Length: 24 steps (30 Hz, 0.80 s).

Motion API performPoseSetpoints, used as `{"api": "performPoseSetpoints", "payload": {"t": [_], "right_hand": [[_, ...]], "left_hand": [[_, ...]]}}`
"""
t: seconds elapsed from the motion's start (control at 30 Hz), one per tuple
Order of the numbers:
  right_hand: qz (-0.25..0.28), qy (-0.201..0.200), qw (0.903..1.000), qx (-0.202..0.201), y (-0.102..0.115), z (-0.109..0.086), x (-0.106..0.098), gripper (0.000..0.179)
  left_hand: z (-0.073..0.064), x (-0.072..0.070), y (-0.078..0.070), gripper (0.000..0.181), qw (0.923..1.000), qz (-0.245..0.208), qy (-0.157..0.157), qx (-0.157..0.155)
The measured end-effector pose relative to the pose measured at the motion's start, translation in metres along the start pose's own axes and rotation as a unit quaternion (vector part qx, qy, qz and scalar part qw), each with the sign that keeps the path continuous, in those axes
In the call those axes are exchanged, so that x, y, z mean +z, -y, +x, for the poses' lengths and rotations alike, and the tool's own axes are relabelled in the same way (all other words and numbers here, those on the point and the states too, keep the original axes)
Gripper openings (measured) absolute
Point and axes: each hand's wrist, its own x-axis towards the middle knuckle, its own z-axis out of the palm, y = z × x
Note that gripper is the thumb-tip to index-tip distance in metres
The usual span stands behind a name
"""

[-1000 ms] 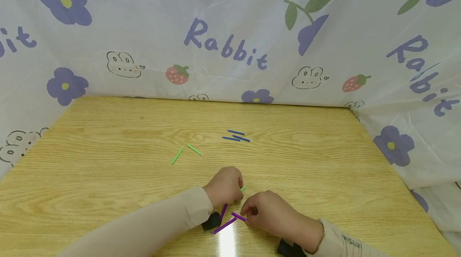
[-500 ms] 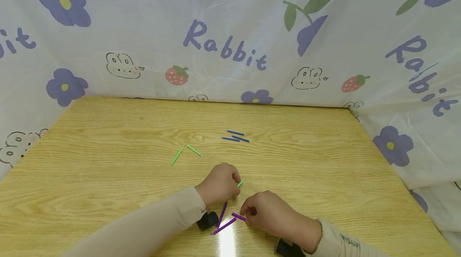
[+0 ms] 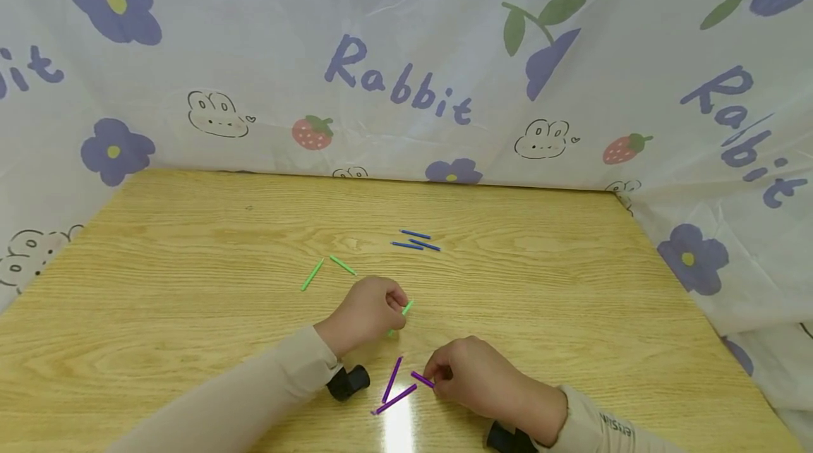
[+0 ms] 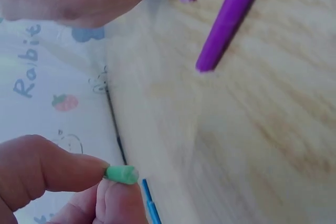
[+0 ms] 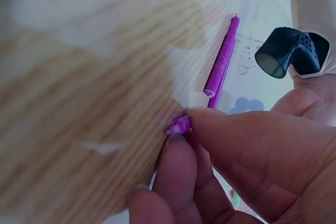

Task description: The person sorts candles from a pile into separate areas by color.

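My left hand (image 3: 367, 313) pinches a thin green candle (image 3: 408, 307) between thumb and fingertips, held tilted over the wooden table. In the left wrist view the end of this green candle (image 4: 123, 174) pokes out past the thumb. Lower right, my right hand (image 3: 470, 375) pinches one end of a purple candle (image 3: 422, 379); the right wrist view shows its purple tip (image 5: 180, 125) between thumb and forefinger. To the left of that hand lie two more purple candles, one leaning steeply (image 3: 392, 379) and one flatter (image 3: 395, 399), close together at their lower ends.
Two green candles (image 3: 312, 274) lie apart at the left, beyond my left hand. Three blue candles (image 3: 416, 234) form a loose group farther back. A printed cloth (image 3: 406, 72) stands behind the wooden table (image 3: 540, 262). Black wrist cameras (image 3: 348, 382) sit under both wrists.
My left hand has moved left and away from me, carrying the green candle off from the purple ones. My right hand stays almost still, its purple candle shifted very slightly.
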Motion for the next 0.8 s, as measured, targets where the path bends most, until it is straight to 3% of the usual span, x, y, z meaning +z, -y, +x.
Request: {"api": "performPoseSetpoints", "payload": {"t": [0.53,0.8], "right_hand": [[0.008,0.002,0.9999,0.009,0.0,0.0,0.001,0.016],[0.008,-0.001,0.9999,0.007,0.0,-0.001,0.001,0.017]], "left_hand": [[-0.003,-0.03,0.013,0.017,0.9979,0.02,-0.058,-0.021],[-0.002,-0.045,0.019,0.019,0.9965,0.016,-0.069,-0.044]]}}
